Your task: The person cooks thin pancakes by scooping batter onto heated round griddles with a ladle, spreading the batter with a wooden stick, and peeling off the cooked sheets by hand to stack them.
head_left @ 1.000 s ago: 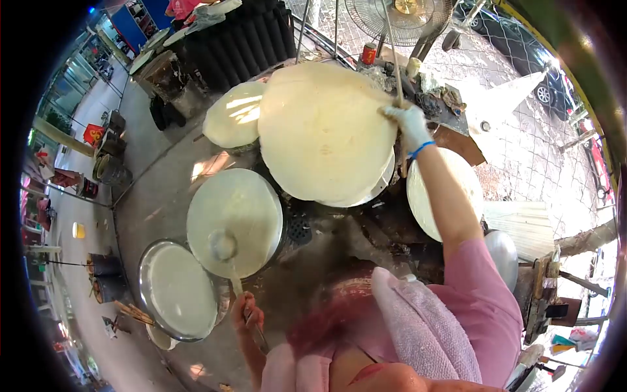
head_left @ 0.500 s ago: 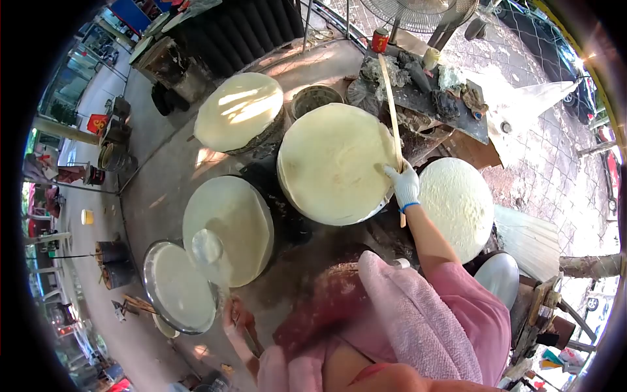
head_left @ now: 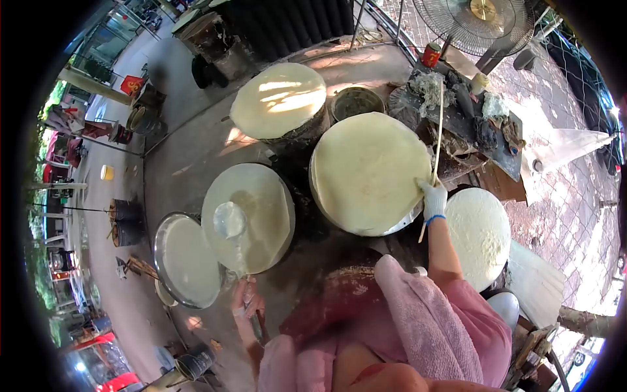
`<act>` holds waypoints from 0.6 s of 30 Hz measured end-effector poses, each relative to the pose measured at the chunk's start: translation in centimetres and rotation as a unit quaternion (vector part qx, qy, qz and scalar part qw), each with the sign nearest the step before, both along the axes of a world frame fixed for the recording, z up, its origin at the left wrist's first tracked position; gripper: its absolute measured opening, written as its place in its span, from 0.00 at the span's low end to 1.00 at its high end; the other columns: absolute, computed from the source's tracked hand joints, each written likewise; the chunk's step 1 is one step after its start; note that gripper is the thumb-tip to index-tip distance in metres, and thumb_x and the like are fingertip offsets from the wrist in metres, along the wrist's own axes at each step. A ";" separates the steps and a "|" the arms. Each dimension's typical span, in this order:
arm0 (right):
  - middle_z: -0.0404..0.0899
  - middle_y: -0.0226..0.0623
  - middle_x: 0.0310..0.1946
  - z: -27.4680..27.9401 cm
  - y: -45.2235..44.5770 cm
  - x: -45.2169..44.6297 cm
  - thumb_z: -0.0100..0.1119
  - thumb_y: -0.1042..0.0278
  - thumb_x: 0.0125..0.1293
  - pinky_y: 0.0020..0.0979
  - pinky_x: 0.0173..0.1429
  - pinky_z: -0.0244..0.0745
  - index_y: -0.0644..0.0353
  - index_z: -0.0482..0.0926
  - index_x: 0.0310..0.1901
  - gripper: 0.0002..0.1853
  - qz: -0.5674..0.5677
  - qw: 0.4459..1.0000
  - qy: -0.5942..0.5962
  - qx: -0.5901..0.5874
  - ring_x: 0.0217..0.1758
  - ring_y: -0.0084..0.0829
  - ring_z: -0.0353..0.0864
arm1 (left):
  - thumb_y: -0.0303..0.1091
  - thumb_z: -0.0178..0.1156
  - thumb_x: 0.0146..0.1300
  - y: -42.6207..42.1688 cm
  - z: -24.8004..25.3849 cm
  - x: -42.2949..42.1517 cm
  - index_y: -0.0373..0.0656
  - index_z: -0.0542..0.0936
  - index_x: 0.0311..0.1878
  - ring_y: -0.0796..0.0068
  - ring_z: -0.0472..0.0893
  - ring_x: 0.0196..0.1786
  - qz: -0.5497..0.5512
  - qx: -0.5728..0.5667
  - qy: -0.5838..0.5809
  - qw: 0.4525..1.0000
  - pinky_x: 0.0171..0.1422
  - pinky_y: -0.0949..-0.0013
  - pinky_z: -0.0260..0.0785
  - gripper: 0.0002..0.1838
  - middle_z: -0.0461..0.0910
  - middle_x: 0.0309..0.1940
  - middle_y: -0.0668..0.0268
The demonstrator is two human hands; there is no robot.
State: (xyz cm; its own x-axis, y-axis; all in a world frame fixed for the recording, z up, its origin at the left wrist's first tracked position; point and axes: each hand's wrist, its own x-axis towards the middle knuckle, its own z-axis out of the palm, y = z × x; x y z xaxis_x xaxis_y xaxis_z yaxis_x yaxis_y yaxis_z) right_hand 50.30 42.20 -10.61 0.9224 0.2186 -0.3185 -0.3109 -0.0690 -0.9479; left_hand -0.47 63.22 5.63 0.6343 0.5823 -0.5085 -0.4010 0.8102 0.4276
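Observation:
My bare left hand [head_left: 249,299] is wrapped round the handle of a ladle. The ladle's pale round bowl [head_left: 229,220] hangs over the left round pan [head_left: 264,196], which has a cream-coloured surface. Beside that pan stands a metal-rimmed basin [head_left: 157,261] of pale liquid [head_left: 191,264]. My right hand [head_left: 435,199], in a white glove with a blue cuff, is closed on a long thin wooden stick [head_left: 439,130]. The stick stands at the right edge of the middle round sheet [head_left: 369,173]. My gloved thumb is at this sheet's edge; whether it presses on it I cannot tell.
Another round cream surface [head_left: 277,101] lies at the back left, near a dark bucket [head_left: 357,103]. To my right sits a bumpy white round [head_left: 479,238]. A cluttered board [head_left: 467,117] with a red can [head_left: 431,55] and a fan [head_left: 483,29] are at the back right.
The ladle has moved from the basin's edge farther over the left pan. The stick in my right hand has tilted and turned. The whole view has shifted.

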 end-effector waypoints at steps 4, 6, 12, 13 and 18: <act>0.85 0.33 0.36 6.4 2.9 -0.2 0.68 0.73 0.54 0.28 0.43 0.77 0.65 0.82 0.48 0.18 0.051 0.966 -0.140 -0.213 0.35 0.25 0.82 | 0.40 0.38 0.81 1.4 -1.3 -2.5 0.34 0.70 0.53 0.84 0.62 0.09 -0.018 -0.001 -0.032 0.999 0.15 0.76 0.50 0.17 0.70 0.23 0.72; 0.85 0.35 0.33 9.0 5.4 -0.5 0.67 0.70 0.53 0.28 0.43 0.77 0.65 0.82 0.47 0.18 0.066 0.939 -0.229 -0.249 0.34 0.24 0.82 | 0.40 0.40 0.80 1.5 -0.6 -2.8 0.34 0.70 0.53 0.85 0.61 0.09 0.022 0.000 0.001 1.000 0.15 0.77 0.50 0.17 0.68 0.22 0.73; 0.84 0.48 0.26 22.7 16.2 -1.0 0.67 0.60 0.49 0.38 0.32 0.77 0.65 0.83 0.45 0.22 0.148 0.891 -0.284 -0.320 0.28 0.38 0.85 | 0.40 0.54 0.74 4.2 0.5 -7.0 0.36 0.76 0.49 0.87 0.56 0.09 0.088 -0.002 0.068 0.994 0.14 0.79 0.46 0.15 0.64 0.19 0.78; 0.82 0.45 0.22 22.3 18.7 1.0 0.67 0.62 0.49 0.37 0.30 0.76 0.67 0.84 0.39 0.18 0.147 0.912 -0.305 -0.232 0.25 0.36 0.84 | 0.40 0.55 0.74 4.6 0.4 -8.2 0.37 0.76 0.49 0.87 0.56 0.09 0.089 -0.010 0.062 0.994 0.15 0.79 0.46 0.15 0.64 0.19 0.78; 0.83 0.52 0.27 28.5 31.9 7.3 0.65 0.65 0.48 0.41 0.39 0.77 0.71 0.82 0.41 0.20 0.268 0.839 -0.384 -0.276 0.33 0.44 0.85 | 0.39 0.55 0.74 6.3 -0.6 -12.3 0.37 0.76 0.48 0.86 0.56 0.10 0.142 -0.026 0.067 0.987 0.17 0.79 0.47 0.14 0.64 0.19 0.78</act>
